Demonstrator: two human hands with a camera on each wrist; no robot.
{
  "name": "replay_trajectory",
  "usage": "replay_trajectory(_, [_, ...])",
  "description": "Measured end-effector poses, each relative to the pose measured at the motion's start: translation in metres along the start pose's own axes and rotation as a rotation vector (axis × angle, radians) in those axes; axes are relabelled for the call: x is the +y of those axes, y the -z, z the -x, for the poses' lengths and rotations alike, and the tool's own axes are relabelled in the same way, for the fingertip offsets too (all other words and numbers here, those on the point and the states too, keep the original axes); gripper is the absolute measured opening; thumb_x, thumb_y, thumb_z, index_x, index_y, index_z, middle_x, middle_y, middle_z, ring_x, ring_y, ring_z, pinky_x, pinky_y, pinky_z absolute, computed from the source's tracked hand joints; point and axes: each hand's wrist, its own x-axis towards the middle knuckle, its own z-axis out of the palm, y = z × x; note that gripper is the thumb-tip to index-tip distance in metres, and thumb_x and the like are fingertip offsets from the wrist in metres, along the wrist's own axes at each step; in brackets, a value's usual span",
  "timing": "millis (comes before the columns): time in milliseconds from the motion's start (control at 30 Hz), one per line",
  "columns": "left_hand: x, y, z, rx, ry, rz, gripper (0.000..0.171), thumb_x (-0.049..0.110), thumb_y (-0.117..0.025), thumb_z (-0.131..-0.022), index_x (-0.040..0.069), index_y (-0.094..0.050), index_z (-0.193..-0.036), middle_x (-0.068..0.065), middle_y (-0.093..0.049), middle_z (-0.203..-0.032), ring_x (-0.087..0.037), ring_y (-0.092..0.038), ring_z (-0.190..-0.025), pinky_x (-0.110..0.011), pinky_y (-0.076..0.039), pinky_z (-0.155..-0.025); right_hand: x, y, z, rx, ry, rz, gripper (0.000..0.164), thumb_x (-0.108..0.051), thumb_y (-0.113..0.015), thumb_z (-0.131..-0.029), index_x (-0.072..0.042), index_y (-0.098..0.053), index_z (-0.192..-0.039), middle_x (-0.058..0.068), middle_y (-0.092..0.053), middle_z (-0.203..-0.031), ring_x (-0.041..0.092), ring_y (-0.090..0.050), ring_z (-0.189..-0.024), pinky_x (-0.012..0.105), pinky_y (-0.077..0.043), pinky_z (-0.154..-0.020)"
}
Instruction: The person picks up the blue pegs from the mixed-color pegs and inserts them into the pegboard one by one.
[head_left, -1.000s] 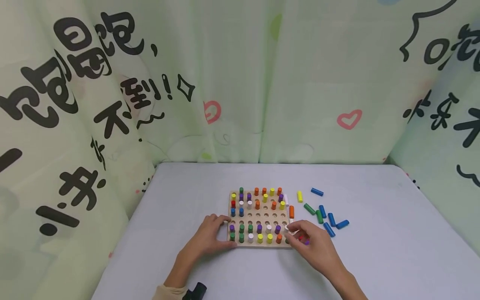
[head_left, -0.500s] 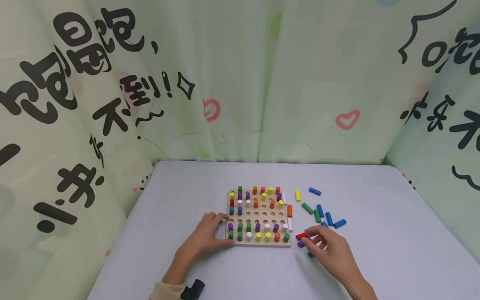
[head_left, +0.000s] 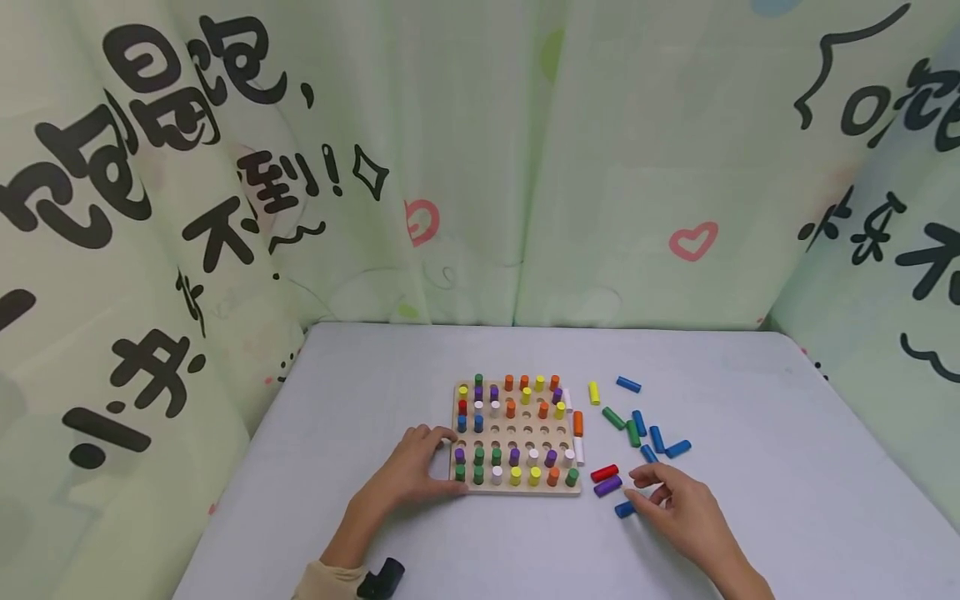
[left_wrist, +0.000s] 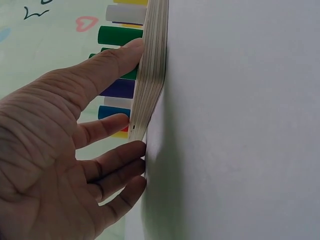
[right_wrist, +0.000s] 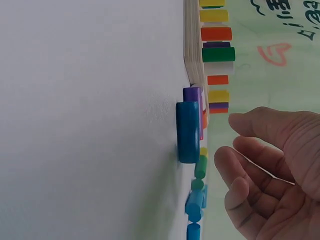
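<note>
A wooden pegboard (head_left: pixel 525 434) stands on the table in the head view, with coloured pegs upright in many of its holes. My left hand (head_left: pixel 415 468) rests against its left edge and front left corner. In the left wrist view the thumb touches the board near a green peg (left_wrist: pixel 119 35), and the other fingers lie loosely along the side. My right hand (head_left: pixel 678 508) is to the right of the board, thumb and fingers apart with nothing between them. A blue peg (head_left: pixel 625 509) lies by its thumb. A purple peg (head_left: pixel 607 487) and a red peg (head_left: pixel 604 473) lie just beyond.
More loose pegs lie right of the board: several blue ones, such as a blue peg (head_left: pixel 678 448), two green and a yellow peg (head_left: pixel 594 392). White pegs and an orange peg (head_left: pixel 577 423) lie along its right edge. A curtain (head_left: pixel 600 167) surrounds the table (head_left: pixel 375 358).
My right hand has left the pegs at the board's front right corner and moved right, beside the loose blue peg. The red and purple pegs are uncovered. My left hand stays at the board.
</note>
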Motion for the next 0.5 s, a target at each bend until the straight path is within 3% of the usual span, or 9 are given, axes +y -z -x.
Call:
replay_trajectory(267, [-0.0013,-0.0020,0.0015,-0.013,0.001,0.021,0.072,0.050,-0.088,-0.075,0.017,-0.058,-0.131,-0.007,-0.057,-0.117,-0.026,-0.051,-0.111,-0.051,-0.049,-0.097,0.0094,-0.0041,-0.0012,-0.129,-0.035,0.014,0.038,-0.017,-0.086,-0.083,-0.006,-0.070,-0.115,0.003,-0.071,-0.106,0.012,-0.057,-0.077,0.022,-0.052,-0.068])
replay_trajectory(500, [-0.0012,0.0000,-0.0005,-0.001,-0.013,0.005,0.072,0.050,-0.088,-0.075,0.017,-0.058,-0.131,-0.006,-0.057,-0.114,-0.024,-0.050,-0.109,-0.049,-0.049,-0.095,0.0091,-0.0070,-0.0038,-0.134,-0.025,0.037,0.039,-0.013,-0.086,-0.081,-0.005,-0.070,-0.116,0.001,-0.070,-0.102,0.012,-0.056,-0.076,0.024,-0.052,-0.069])
